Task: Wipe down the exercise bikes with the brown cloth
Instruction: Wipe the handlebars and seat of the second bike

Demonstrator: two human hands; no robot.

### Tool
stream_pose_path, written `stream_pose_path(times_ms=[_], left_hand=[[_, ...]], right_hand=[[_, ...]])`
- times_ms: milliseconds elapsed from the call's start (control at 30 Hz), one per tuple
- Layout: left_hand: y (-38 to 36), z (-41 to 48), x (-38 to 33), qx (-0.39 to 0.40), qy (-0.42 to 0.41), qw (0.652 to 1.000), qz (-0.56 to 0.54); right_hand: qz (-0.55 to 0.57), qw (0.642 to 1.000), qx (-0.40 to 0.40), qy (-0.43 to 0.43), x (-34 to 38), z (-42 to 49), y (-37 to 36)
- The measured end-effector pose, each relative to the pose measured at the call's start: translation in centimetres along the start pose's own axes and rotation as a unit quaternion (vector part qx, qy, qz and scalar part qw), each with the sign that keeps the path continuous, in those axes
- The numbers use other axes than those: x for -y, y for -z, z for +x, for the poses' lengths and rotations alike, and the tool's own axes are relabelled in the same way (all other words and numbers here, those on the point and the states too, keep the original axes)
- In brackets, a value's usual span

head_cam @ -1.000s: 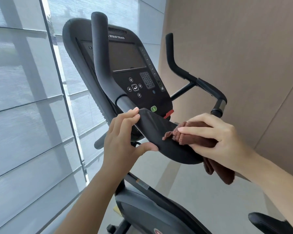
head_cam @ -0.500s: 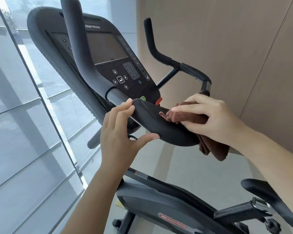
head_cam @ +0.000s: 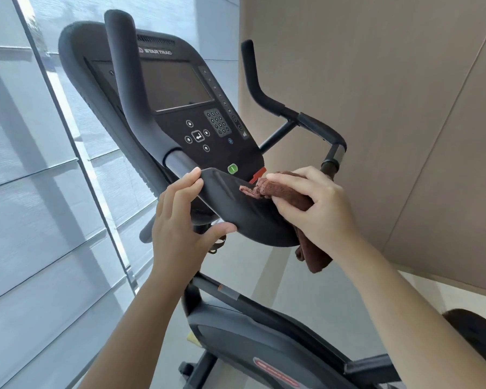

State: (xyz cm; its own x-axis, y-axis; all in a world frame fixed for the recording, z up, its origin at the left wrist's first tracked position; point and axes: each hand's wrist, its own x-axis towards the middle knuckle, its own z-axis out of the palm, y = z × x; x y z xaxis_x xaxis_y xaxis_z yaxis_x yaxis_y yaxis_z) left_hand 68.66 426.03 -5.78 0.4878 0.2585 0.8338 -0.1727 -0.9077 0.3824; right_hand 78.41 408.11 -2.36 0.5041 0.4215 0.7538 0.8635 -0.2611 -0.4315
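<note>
By the big window (head_cam: 26, 192), my left hand (head_cam: 177, 228) pinches the black bike pad (head_cam: 242, 214), my right hand (head_cam: 314, 209) squeezes the brown cloth (head_cam: 281, 189) on it, and wiping too far could bump the green button (head_cam: 232, 168).

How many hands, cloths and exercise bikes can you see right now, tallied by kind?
Hands: 2, left hand and right hand
Brown cloth: 1
Exercise bike: 1
Total: 4
</note>
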Motion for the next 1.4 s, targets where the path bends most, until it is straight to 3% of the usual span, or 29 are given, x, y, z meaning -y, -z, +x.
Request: stream_pose_path(times_ms=[133, 433, 600, 733, 900, 1000, 1167, 1267, 1400], left_hand=[[-0.3, 0.0, 0.4, -0.012, -0.007, 1.0, 0.008], [-1.0, 0.1, 1.2, -0.056, -0.039, 0.997, -0.038], [-1.2, 0.4, 2.0, -0.063, -0.08, 0.994, -0.046], [-0.7, 1.1, 3.0, -0.044, -0.111, 0.992, -0.051], [-0.2, 2.1, 4.2, -0.006, -0.143, 0.985, -0.092], [0.0, 3.1, 4.7, 0.004, -0.164, 0.982, -0.092], [0.1, 4.1, 4.5, 0.04, -0.172, 0.979, -0.103], [0.1, 4.3, 4.4, 0.039, -0.175, 0.977, -0.113], [0.0, 4.3, 4.3, 0.028, -0.179, 0.978, -0.106]], right_hand=[[-0.006, 0.999, -0.033, 0.002, 0.0, -0.3, -0.3], [-0.031, 0.998, -0.026, -0.044, 0.6, -0.3, -0.4], [-0.068, 0.99, -0.083, -0.09, 1.9, -1.0, -1.0], [-0.128, 0.966, -0.172, -0.143, 4.2, -2.3, -2.5], [-0.167, 0.908, -0.299, -0.24, 7.1, -2.9, -5.5], [-0.171, 0.908, -0.264, -0.277, 7.8, -2.7, -5.8], [-0.091, 0.969, -0.056, -0.222, 6.8, -5.0, -1.3], [-0.097, 0.979, -0.111, -0.141, 5.4, -5.1, -1.6], [-0.103, 0.952, -0.264, -0.116, 4.7, -4.3, -4.4]])
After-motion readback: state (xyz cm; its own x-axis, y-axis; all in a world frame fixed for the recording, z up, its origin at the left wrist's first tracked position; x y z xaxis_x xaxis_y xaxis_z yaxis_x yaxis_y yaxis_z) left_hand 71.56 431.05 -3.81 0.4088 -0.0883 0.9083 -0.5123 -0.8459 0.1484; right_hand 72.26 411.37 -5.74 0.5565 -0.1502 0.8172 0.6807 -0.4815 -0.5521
